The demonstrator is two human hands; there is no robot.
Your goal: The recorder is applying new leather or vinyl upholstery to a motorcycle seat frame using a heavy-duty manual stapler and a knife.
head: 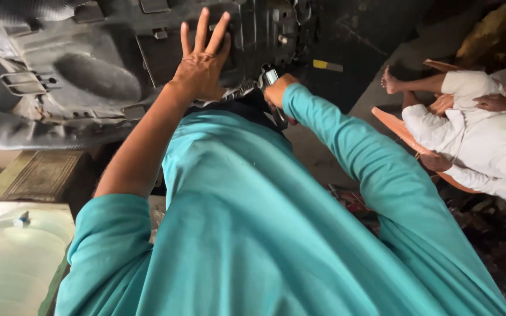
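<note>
Hands working overhead: left hand point(202, 61) is pressing flat, fingers spread, against the black plastic underbody panel point(147, 52); right hand point(277, 92) is gripping a metal ratchet wrench point(252, 85) at the panel's edge. Panel is looking broad, light, slightly flexible; best supported under its ribbed middle.

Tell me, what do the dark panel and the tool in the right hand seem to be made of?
Panel: probably moulded plastic, matt black, with ribs and soft pressed shapes, dusty.
Tool: likely steel, bright and shiny, chrome-like glints.
Left hand presses flat on the panel; right hand grips the tool.
</note>
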